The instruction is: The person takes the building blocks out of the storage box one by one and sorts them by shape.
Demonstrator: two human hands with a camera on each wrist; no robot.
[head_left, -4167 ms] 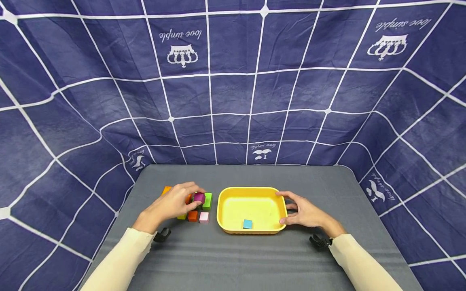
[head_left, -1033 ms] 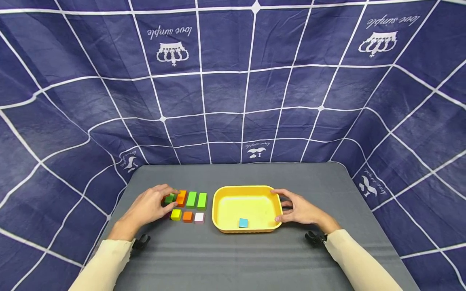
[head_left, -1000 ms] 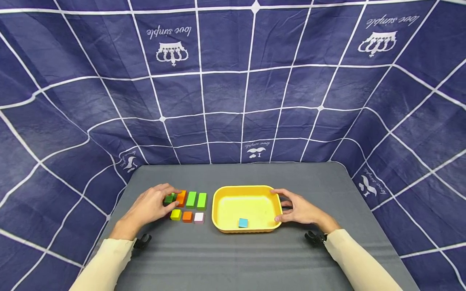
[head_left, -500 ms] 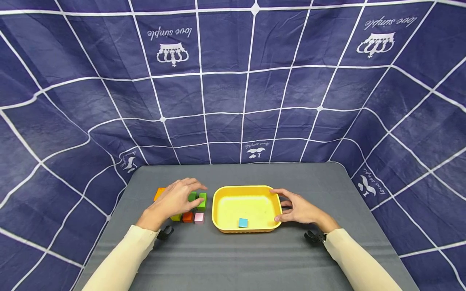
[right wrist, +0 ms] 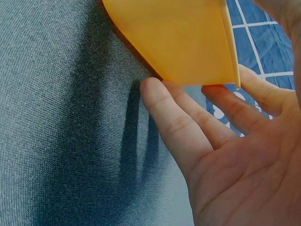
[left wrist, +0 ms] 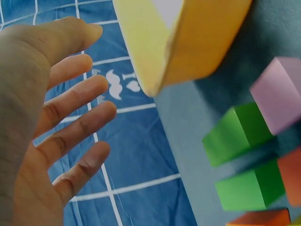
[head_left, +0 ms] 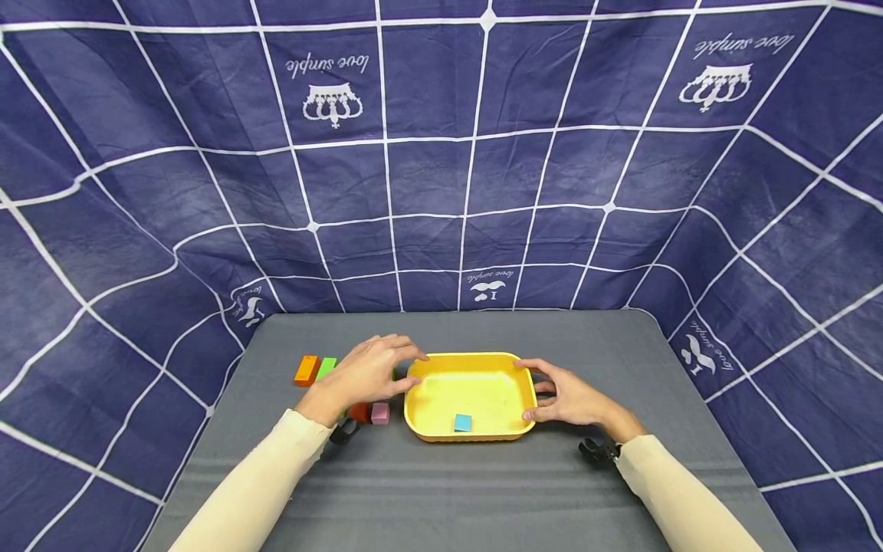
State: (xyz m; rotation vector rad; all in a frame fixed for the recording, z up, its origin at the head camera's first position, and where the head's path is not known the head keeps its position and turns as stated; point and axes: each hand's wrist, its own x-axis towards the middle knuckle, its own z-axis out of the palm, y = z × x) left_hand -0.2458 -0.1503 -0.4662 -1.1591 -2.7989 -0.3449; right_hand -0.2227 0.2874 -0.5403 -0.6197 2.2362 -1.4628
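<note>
A yellow plastic tray (head_left: 476,387) sits mid-table, with a blue block (head_left: 463,423) near its front wall. My left hand (head_left: 369,369) hovers at the tray's left rim, fingers spread and nothing between them; whether the fingertips touch the rim I cannot tell. My right hand (head_left: 572,397) holds the tray's right end, with index finger and thumb at the rim and the other fingers along the outer wall. Left of the tray, a pink block (head_left: 380,414) and a red-orange block (head_left: 359,412) show below my left hand. Green blocks (left wrist: 228,139) are clearer in the left wrist view.
An orange block (head_left: 306,370) and a light green block (head_left: 327,368) lie farther left, partly behind my left arm. A blue curtain (head_left: 441,176) with white lines hangs behind the grey table (head_left: 441,498).
My left hand held a purple block seconds ago, then was among the leftmost blocks. It has since moved right, with nothing held, to the tray's left rim. My right hand stays at the tray.
</note>
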